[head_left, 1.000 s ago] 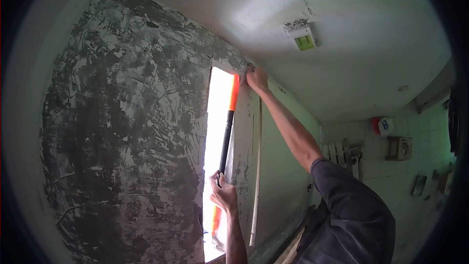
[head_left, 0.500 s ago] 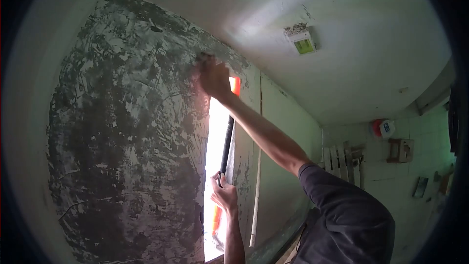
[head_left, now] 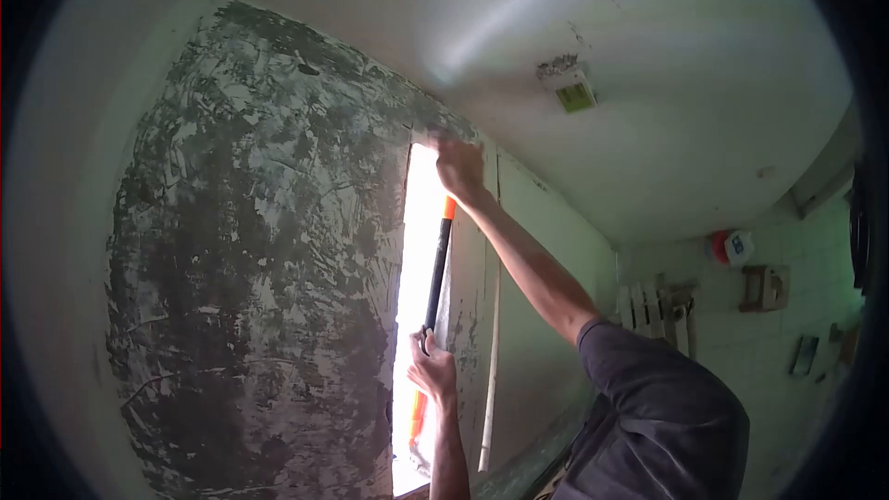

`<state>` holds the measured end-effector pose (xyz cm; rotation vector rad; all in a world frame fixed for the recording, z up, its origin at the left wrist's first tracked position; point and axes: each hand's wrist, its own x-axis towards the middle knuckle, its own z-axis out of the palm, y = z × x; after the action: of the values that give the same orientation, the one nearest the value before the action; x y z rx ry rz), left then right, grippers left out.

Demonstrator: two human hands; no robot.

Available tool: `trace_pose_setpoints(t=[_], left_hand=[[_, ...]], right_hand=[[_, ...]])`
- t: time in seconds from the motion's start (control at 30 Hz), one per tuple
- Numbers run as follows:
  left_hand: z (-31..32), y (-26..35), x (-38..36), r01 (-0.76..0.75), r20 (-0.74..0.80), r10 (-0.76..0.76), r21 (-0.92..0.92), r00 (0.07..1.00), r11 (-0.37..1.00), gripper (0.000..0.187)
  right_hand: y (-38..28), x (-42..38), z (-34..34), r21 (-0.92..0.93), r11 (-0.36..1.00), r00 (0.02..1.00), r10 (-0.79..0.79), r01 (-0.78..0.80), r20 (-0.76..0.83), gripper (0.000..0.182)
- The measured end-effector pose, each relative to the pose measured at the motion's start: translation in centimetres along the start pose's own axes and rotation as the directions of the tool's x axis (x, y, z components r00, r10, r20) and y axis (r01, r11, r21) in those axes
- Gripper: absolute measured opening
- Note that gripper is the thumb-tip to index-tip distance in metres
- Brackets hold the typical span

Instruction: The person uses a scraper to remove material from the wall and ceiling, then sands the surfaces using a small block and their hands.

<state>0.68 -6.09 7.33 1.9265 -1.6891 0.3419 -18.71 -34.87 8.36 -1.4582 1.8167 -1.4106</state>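
My left hand is closed around a black pole with orange sections, in front of a bright narrow opening in the wall. Higher up, my right hand is at the top of the opening, beside the pole's upper orange part. Its fingers are closed and blurred, and what they hold cannot be made out. Left of the opening, the wall carries patchy grey and white plaster.
A light fixture sits on the ceiling. Along the opening's right side runs a thin pale strip. Farther right are pale slats, a wooden stool and a red and white container.
My right hand has moved right and slightly down, from the plastered wall to the opening's top right. My left hand keeps its grip on the pole. The view has shifted slightly.
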Motion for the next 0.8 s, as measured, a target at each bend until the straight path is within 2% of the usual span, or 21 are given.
trace_pose_setpoints(t=[0.03, 0.07, 0.13, 0.17, 0.2, 0.23, 0.3, 0.33, 0.37, 0.43, 0.47, 0.5, 0.57, 0.6, 0.63, 0.67, 0.7, 0.73, 0.77, 0.8], left_hand=[[-0.1, 0.5, 0.0, -0.017, -0.01, 0.017, 0.005, 1.0, 1.0, 0.013], [-0.4, 0.8, 0.0, -0.029, -0.01, 0.029, 0.01, 1.0, 1.0, 0.012], [0.8, -0.5, 0.1, -0.041, -0.048, 0.041, -0.014, 0.998, 0.999, 0.013], [0.9, -1.1, -0.2, -0.051, -0.074, 0.049, -0.025, 0.996, 0.998, 0.013], [-0.4, 0.8, 0.0, -0.001, 0.041, -0.001, 0.056, 0.999, 0.998, 0.015], [0.1, 0.7, 0.4, -0.013, 0.037, 0.011, 0.051, 0.999, 0.999, 0.015], [0.5, -0.6, -0.1, -0.078, 0.008, 0.078, 0.037, 0.997, 0.996, 0.015], [0.6, -1.3, -0.4, -0.003, 0.064, -0.002, 0.074, 0.998, 0.997, 0.016], [0.3, -1.5, -0.4, 0.019, 0.058, -0.024, 0.079, 0.998, 0.997, 0.016], [0.5, -0.9, -0.3, 0.001, 0.033, 0.0, -0.001, 0.999, 1.0, 0.016], [0.8, -1.2, -0.4, 0.003, 0.009, -0.003, -0.028, 1.0, 1.0, 0.016], [-0.3, 0.0, -0.2, 0.095, 0.058, -0.094, -0.01, 0.994, 0.995, 0.018], [0.1, -0.8, -0.4, 0.08, 0.0, -0.08, -0.057, 0.997, 0.995, 0.026], [0.2, -0.9, -0.4, 0.078, -0.019, -0.082, -0.159, 0.996, 0.984, 0.032], [-0.5, -0.5, -0.5, 0.164, 0.057, -0.157, -0.137, 0.986, 0.977, 0.039], [-0.2, -1.0, -0.7, 0.143, 0.091, -0.13, -0.152, 0.987, 0.978, 0.043], [0.0, -0.7, -0.9, 0.175, 0.091, -0.161, -0.189, 0.983, 0.966, 0.043], [0.6, -1.1, -1.4, 0.194, 0.063, -0.185, -0.237, 0.981, 0.952, 0.047], [-1.1, -0.6, -1.2, 0.219, 0.211, -0.185, -0.149, 0.96, 0.964, 0.04], [-1.4, -0.5, -1.3, 0.127, 0.12, -0.116, -0.087, 0.986, 0.988, 0.038]], right_hand=[[2.1, 0.2, 1.8, -0.077, 0.991, 0.993, 0.111, -0.108, 0.034, 0.038], [1.7, -0.4, 2.2, -0.079, 0.991, 0.993, 0.113, -0.109, 0.047, 0.038], [0.1, 0.8, 2.5, -0.03, 0.983, 0.983, 0.18, -0.181, -0.046, 0.031], [-1.3, 0.8, 1.3, -0.045, 0.998, 0.997, 0.036, -0.039, -0.073, 0.029], [-3.0, 0.3, 1.1, -0.075, 0.993, 0.969, -0.108, 0.094, -0.221, 0.027], [-4.3, 0.4, 0.8, -0.127, 0.967, 0.895, -0.254, 0.222, -0.366, 0.026], [-4.0, 0.3, 0.4, -0.075, 0.963, 0.897, -0.269, 0.26, -0.35, 0.027], [-3.7, -0.4, 0.2, -0.022, 0.952, 0.898, -0.295, 0.305, -0.326, 0.028], [-3.5, -1.3, -2.8, 0.336, 0.921, 0.969, -0.133, 0.198, -0.206, 0.035], [-1.9, -1.3, -3.1, 0.441, 0.883, 0.971, -0.063, 0.162, -0.23, 0.045], [-1.0, -1.0, -3.0, 0.44, 0.898, 0.992, 0.031, 0.026, -0.121, 0.04], [-0.2, -0.3, -2.6, 0.422, 0.899, 0.992, 0.13, -0.116, -0.003, 0.036], [2.7, 0.8, -2.8, 0.34, 0.928, 0.964, -0.064, 0.153, -0.26, 0.046], [3.1, 1.1, -4.6, 0.321, 0.937, 0.953, -0.037, 0.138, -0.302, 0.038], [5.6, 1.7, -5.3, 0.008, 0.921, 0.811, -0.339, 0.39, -0.477, 0.029], [6.5, 1.8, -7.1, -0.009, 0.87, 0.723, -0.415, 0.492, -0.553, 0.025], [9.5, 2.6, -7.6, 0.111, 0.847, 0.77, -0.408, 0.519, -0.49, 0.024], [10.2, 1.2, -9.5, 0.318, 0.864, 0.899, -0.285, 0.391, -0.332, 0.036], [9.8, -0.9, -11.0, 0.566, 0.741, 0.929, -0.239, 0.362, -0.281, 0.038], [11.8, -2.0, -11.4, 0.666, 0.681, 0.952, -0.187, 0.304, -0.244, 0.04]])
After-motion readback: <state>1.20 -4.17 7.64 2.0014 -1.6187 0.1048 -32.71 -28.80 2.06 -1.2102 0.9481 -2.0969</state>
